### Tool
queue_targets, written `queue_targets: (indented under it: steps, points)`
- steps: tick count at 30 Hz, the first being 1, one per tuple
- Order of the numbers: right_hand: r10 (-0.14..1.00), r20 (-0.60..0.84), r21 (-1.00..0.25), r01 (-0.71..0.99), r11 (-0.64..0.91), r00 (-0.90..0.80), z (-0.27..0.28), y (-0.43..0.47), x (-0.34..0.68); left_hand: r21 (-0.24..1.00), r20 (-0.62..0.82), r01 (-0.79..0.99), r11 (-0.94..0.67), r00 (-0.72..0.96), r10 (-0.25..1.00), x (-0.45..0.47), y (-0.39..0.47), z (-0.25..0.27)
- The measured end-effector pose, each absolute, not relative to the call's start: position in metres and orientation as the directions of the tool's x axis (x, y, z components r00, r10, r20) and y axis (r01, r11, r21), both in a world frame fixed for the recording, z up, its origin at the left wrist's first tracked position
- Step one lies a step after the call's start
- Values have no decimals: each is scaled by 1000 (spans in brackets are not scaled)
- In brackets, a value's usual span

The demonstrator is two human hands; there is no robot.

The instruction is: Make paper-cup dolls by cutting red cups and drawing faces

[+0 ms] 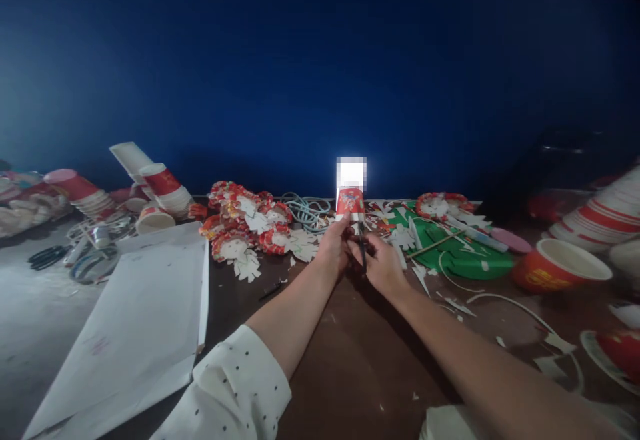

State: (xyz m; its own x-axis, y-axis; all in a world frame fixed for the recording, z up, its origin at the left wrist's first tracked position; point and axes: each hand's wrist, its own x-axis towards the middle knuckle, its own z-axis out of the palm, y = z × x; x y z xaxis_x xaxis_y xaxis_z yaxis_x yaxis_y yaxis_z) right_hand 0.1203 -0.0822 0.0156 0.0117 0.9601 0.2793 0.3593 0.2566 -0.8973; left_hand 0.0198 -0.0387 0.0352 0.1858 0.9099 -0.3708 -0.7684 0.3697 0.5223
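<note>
Straight ahead, my left hand (pixel 334 247) is closed on a red and white paper cup (pixel 349 201), its thumb pressing the lower part. I cannot tell whether the cup is whole or partly cut. My right hand (pixel 383 265) is closed around dark-handled scissors (pixel 363 250), held upright right beside the cup. The blades lie close to the cup's right side, and their tips are hard to make out. To the left of my hands lie several red and white cut paper-cup crafts (pixel 240 217) with fringed white paper parts.
A white sheet or flat box (pixel 145 293) covers the left side. Stacked paper cups (pixel 167 190) stand behind it. At right are a green sheet (pixel 465 257), a red paper cup (pixel 560 265), a cup stack (pixel 605 217) and paper scraps (pixel 457 307). A blue wall (pixel 320 80) rises behind.
</note>
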Motion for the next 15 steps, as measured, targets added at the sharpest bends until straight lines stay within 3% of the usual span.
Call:
queue_targets:
  steps: [6, 15]
  points:
    - [968, 226, -932, 314, 183, 107, 28, -82, 118, 612, -353, -650, 451, 286, 891, 20, -45, 33]
    - [953, 278, -926, 299, 232, 122, 22, -81, 119, 627, -371, -640, 444, 256, 893, 25, -49, 33]
